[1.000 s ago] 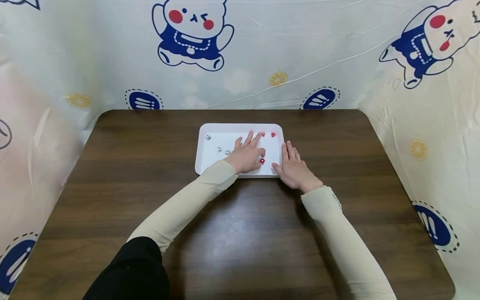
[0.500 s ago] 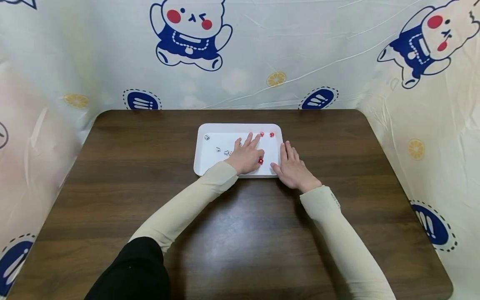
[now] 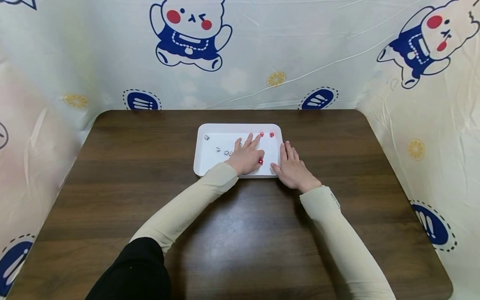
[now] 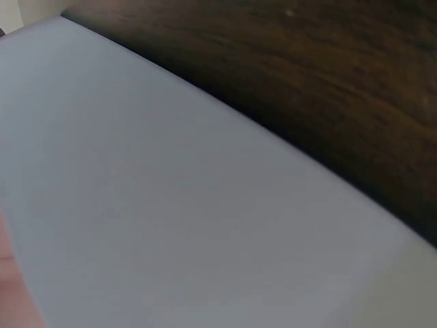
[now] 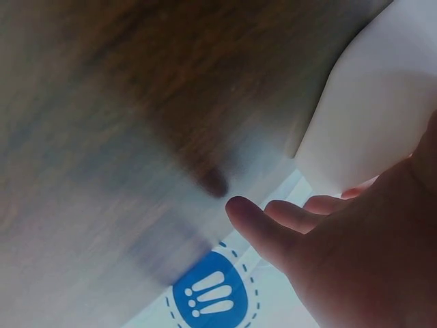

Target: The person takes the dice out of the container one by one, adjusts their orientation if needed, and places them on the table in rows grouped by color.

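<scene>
In the head view a white tray [image 3: 201, 164] lies on the table, with small dice scattered in it. My left hand [image 3: 244, 159] reaches palm down over the tray's middle, fingers spread and fairly straight. Its index fingertip is right at a red die [image 3: 261, 134], and another red die [image 3: 260, 161] shows beside its thumb. A third red die [image 3: 271, 135] sits near the back right corner. White dice [image 3: 206, 137] lie left of this hand, one partly hidden among its fingers. My right hand [image 3: 296, 168] lies along the tray's right rim, fingers extended; the right wrist view shows them by the tray wall [image 5: 372, 116].
The brown wooden table [image 3: 232, 233] extends around the tray, its far edge just behind it. A patterned plastic sheet [image 3: 247, 46] hangs at the back and along both sides.
</scene>
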A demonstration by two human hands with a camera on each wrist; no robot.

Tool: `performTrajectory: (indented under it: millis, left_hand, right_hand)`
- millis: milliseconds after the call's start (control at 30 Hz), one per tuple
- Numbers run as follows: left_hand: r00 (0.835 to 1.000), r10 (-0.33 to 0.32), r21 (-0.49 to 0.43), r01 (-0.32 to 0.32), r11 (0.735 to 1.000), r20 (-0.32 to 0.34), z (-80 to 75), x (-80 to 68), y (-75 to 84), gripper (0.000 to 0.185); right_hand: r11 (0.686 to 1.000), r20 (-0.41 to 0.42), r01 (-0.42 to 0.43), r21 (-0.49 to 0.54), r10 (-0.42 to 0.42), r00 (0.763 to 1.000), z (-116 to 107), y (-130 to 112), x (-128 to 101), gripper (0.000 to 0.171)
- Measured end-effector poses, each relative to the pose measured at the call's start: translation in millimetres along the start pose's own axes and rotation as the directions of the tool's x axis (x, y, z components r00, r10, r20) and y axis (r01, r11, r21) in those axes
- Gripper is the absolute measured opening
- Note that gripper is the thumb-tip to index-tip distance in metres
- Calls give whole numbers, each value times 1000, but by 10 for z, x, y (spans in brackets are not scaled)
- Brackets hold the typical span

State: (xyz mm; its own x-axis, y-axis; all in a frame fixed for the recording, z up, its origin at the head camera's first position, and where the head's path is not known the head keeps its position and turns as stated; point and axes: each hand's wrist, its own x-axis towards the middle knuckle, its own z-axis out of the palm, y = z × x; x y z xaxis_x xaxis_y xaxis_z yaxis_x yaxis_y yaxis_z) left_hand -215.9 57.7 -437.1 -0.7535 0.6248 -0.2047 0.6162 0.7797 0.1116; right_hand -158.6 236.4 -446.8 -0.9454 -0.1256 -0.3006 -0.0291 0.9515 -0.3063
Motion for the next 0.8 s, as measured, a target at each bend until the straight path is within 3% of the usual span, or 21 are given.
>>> performTrajectory:
  millis: [800]
  left_hand:
    - [1000,-14,-33,13,999,-24,1,-22,-27,24]
  right_hand:
    - [1000,-1,-2,9,2,1000,-12,-16,-4,81]
